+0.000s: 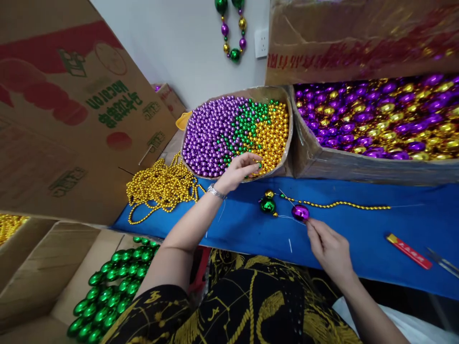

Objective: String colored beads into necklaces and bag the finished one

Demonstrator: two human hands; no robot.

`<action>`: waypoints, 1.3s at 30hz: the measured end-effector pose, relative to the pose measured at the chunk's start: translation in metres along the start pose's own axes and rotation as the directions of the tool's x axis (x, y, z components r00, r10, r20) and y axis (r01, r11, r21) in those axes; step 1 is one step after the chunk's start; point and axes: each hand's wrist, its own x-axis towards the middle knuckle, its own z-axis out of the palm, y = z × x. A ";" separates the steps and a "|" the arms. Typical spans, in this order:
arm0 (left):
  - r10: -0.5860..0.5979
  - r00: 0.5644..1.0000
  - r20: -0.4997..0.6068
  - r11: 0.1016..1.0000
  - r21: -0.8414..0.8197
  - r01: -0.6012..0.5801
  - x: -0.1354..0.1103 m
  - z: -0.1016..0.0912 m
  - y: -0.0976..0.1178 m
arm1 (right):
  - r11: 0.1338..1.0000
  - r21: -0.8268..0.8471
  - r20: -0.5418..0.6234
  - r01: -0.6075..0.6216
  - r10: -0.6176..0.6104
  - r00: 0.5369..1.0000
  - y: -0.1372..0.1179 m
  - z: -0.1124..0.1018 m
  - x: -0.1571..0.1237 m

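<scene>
My left hand (239, 172) reaches over the near rim of the box of small beads (291, 138), thumb and finger pinching a small green bead (259, 165). Purple, green and gold beads lie in that box in loose patches. Lower right, my right hand (332, 246) has its fingertips closed at the edge of a large shiny purple bead (300, 212). A thin clear string runs from there toward a large green bead (267, 205) and a gold bead (269, 194) on the blue cloth. Beside them stretches a thin gold bead strand (337, 204).
A box of large purple and gold beads (366, 119) stands at right. Gold bead chains (161, 186) are heaped left, beside a tall carton (82, 114). Green bead strands (111, 282) lie lower left. A red-and-yellow packet (409, 251) and tweezers (442, 260) rest at right.
</scene>
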 end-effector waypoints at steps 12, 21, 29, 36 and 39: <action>-0.236 0.966 0.106 0.696 -0.675 0.244 -0.054 0.047 0.002 | 0.999 -0.040 0.016 0.024 -0.024 1.000 -0.010 0.000 0.006; -0.257 0.962 0.093 0.658 -0.712 0.244 -0.059 0.056 -0.005 | 0.998 -0.044 0.055 0.036 -0.033 0.998 -0.011 0.002 0.005; -0.217 0.976 -0.018 0.742 -0.653 0.153 -0.060 0.061 -0.004 | 0.993 -0.108 0.061 0.042 -0.036 0.997 -0.010 0.003 0.001; -0.155 0.976 -0.155 0.826 -0.562 0.042 -0.059 0.073 -0.004 | 0.982 -0.188 0.064 -0.010 0.023 0.998 -0.003 0.009 -0.007; -0.206 0.975 -0.086 0.773 -0.625 0.108 -0.059 0.077 -0.001 | 0.979 -0.206 0.062 -0.002 0.015 0.998 -0.001 0.008 -0.008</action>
